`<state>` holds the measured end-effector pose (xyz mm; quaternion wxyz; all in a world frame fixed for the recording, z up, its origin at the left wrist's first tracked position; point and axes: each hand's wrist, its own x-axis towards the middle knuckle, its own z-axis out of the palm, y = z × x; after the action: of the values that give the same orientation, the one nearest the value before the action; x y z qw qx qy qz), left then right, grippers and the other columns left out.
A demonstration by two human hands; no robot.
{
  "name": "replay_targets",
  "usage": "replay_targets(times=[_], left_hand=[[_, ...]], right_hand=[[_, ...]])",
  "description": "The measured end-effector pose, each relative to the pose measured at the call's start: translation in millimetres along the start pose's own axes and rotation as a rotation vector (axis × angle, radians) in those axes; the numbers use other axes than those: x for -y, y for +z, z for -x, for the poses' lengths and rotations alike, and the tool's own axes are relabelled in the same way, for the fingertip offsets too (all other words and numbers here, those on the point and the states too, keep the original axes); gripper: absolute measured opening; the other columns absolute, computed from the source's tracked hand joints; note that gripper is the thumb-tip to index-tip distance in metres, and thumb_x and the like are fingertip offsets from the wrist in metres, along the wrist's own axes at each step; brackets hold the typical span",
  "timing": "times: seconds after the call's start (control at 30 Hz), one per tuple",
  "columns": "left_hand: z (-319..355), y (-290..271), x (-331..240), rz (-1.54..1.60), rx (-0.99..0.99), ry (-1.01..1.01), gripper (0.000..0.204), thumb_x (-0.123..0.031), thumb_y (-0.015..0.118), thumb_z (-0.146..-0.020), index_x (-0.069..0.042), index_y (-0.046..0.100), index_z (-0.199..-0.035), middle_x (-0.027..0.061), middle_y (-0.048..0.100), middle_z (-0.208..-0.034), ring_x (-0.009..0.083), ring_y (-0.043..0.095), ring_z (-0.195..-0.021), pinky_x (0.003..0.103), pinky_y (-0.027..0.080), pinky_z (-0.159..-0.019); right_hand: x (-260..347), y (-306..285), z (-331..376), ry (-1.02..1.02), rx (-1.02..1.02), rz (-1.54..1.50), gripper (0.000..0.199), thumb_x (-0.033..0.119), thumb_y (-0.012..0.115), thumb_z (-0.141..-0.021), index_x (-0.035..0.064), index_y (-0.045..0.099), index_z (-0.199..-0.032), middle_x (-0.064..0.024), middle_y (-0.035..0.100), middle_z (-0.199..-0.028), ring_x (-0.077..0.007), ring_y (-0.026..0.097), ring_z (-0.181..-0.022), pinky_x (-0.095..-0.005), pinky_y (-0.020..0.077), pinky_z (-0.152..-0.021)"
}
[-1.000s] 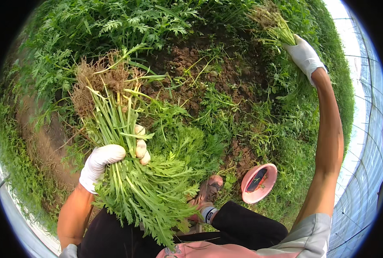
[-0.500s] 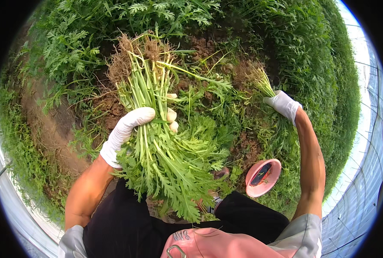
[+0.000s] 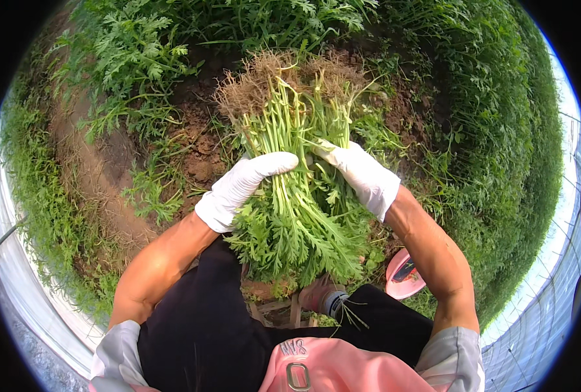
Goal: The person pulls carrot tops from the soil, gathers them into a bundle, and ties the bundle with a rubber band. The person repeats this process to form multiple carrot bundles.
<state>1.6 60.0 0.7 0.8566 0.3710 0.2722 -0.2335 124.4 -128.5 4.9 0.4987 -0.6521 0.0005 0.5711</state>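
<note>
1. At the left, the white-gloved left hand (image 3: 248,186) is gripping the left bunch (image 3: 277,134) of leafy plants, its thumb lying across the stems and its fingers hiding behind. A good grip here would be firm enough to stop stems slipping, without crushing them.
2. In the middle, both bunches are hanging side by side in front of the person, their roots (image 3: 254,85) pointing away and their leaves (image 3: 297,235) spreading toward the lap. Keeping the root ends level is likely helping them line up; because the leaves are overlapping, gentle shifting seems safer than tugging.
3. At the right, the white-gloved right hand (image 3: 365,173) is holding the right bunch (image 3: 335,121) by its stems, its thumb showing and its other fingers mostly hiding. Moving loose stems inward before pressing the bunches together would likely be giving a tidier bundle.
4. Compared with half a second ago, the left hand and its bunch are sitting farther right, nearer the middle.
5. The right hand, then well apart, is now bringing its bunch right beside the other.
6. The pink bowl (image 3: 392,279), fully visible then, is now partly hiding behind the right forearm (image 3: 434,248).
</note>
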Motion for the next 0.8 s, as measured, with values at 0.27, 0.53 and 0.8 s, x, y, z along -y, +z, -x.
replay_targets(times=[0.27, 0.53, 0.8], left_hand=[[-1, 28, 6, 0.011, -0.087, 0.178, 0.051, -0.013, 0.073, -0.086, -0.007, 0.056, -0.133, 0.0016, 0.065, -0.119, 0.0133, 0.060, -0.109, 0.031, 0.048, -0.094], [-2, 29, 16, -0.131, -0.202, 0.256, 0.057, -0.016, 0.079, -0.079, -0.005, 0.055, -0.130, 0.0015, 0.066, -0.112, 0.0125, 0.061, -0.101, 0.028, 0.050, -0.087], [2, -4, 9, -0.144, -0.290, 0.298, 0.040, -0.007, 0.079, -0.079, -0.002, 0.065, -0.116, 0.0025, 0.070, -0.101, 0.0125, 0.066, -0.089, 0.029, 0.054, -0.080]], right_hand=[[6, 37, 7, 0.030, -0.130, -0.129, 0.061, 0.052, 0.042, -0.103, -0.0017, 0.057, -0.127, -0.0075, 0.062, -0.112, -0.0139, 0.053, -0.098, -0.0314, 0.0426, -0.093], [27, 66, 9, 0.019, -0.117, -0.299, 0.061, 0.051, 0.036, -0.105, 0.0020, 0.048, -0.140, -0.0082, 0.059, -0.131, -0.0164, 0.056, -0.114, -0.0311, 0.0419, -0.102], [17, 75, 3, -0.179, 0.038, -0.163, 0.072, 0.044, 0.059, -0.096, -0.0037, 0.033, -0.143, -0.0159, 0.053, -0.134, -0.0214, 0.050, -0.122, -0.0331, 0.0394, -0.104]])
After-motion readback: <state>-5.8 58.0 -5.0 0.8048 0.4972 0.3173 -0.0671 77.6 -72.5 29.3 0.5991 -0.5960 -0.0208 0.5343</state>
